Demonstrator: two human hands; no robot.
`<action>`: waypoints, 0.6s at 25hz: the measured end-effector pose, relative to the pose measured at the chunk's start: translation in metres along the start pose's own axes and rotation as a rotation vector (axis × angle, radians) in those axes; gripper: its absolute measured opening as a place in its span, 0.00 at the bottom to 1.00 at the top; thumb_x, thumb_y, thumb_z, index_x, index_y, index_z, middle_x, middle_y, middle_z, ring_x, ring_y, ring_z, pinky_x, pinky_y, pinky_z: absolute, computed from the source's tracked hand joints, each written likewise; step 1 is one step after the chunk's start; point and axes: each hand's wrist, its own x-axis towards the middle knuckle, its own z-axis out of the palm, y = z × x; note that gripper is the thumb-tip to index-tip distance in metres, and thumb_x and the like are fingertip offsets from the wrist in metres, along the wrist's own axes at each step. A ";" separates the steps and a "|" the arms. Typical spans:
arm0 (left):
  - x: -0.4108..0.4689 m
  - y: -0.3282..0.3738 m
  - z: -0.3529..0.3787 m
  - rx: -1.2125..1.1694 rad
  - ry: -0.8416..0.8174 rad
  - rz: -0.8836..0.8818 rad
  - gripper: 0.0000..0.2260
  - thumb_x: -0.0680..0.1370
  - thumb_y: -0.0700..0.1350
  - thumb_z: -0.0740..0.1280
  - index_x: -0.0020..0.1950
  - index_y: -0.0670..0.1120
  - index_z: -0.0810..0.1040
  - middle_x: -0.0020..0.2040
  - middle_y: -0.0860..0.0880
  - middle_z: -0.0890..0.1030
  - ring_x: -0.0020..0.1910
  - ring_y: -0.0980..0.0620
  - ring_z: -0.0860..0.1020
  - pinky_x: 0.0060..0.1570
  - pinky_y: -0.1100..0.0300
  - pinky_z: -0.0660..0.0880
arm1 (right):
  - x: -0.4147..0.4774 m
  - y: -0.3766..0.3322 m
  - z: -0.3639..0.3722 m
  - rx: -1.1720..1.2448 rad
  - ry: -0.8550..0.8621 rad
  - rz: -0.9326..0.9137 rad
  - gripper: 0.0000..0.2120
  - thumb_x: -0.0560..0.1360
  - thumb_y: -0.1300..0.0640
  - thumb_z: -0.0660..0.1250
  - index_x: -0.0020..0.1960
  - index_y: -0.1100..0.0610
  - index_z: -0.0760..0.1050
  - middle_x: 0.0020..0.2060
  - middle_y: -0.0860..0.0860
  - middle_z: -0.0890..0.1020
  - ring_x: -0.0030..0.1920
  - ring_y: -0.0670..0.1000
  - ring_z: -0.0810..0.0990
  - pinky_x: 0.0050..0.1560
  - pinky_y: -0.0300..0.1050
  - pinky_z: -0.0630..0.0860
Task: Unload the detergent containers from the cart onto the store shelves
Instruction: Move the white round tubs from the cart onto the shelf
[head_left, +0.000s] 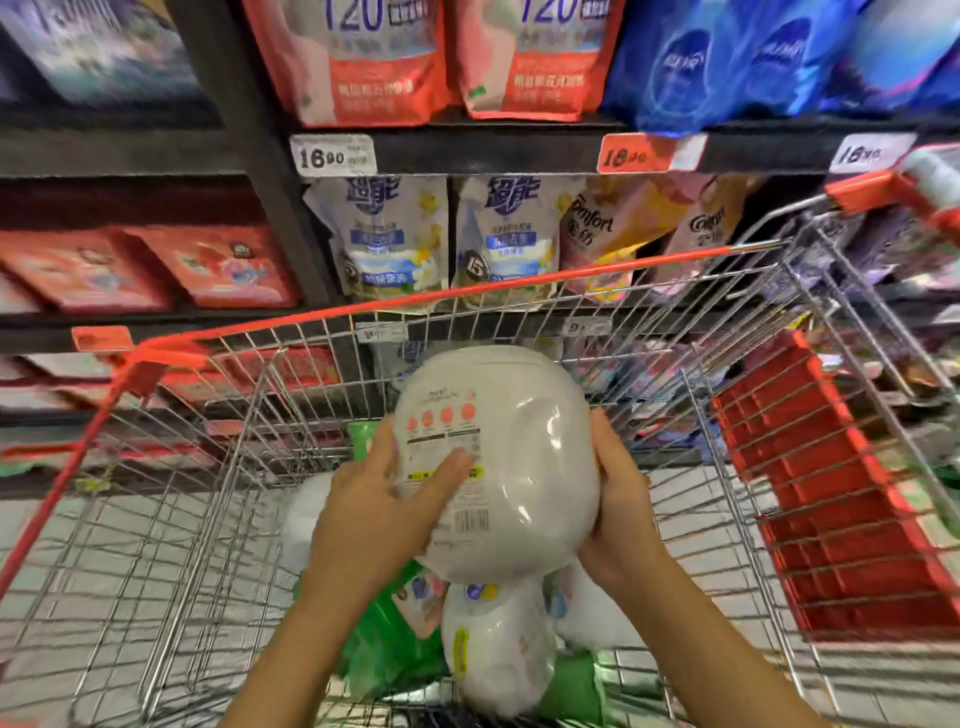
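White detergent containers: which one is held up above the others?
The container with the barcode label facing the camera, held between the left hand and the right hand; the other white containers lie below it in the cart, untouched.

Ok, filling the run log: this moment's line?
left hand | right hand | both hold white plastic detergent tub | over silver wire cart | not shelved
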 end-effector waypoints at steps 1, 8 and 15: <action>-0.003 -0.001 -0.002 0.017 -0.014 0.000 0.32 0.59 0.77 0.59 0.62 0.70 0.69 0.46 0.61 0.83 0.45 0.59 0.82 0.44 0.59 0.77 | -0.006 0.000 0.006 -0.042 0.010 -0.044 0.21 0.74 0.42 0.64 0.59 0.54 0.81 0.55 0.56 0.84 0.56 0.57 0.82 0.52 0.52 0.81; -0.026 -0.010 -0.011 -0.446 -0.075 -0.077 0.57 0.49 0.73 0.74 0.75 0.63 0.56 0.67 0.54 0.75 0.61 0.50 0.77 0.62 0.43 0.74 | -0.036 0.033 0.045 -0.471 -0.026 -0.171 0.30 0.70 0.39 0.61 0.72 0.43 0.67 0.68 0.40 0.73 0.65 0.43 0.75 0.64 0.46 0.75; -0.029 -0.029 -0.038 -0.714 -0.140 -0.039 0.55 0.52 0.67 0.78 0.75 0.53 0.63 0.66 0.47 0.78 0.59 0.48 0.80 0.50 0.53 0.81 | -0.023 0.040 0.034 -0.466 -0.017 -0.241 0.14 0.78 0.56 0.64 0.63 0.52 0.77 0.59 0.50 0.82 0.61 0.53 0.79 0.62 0.50 0.76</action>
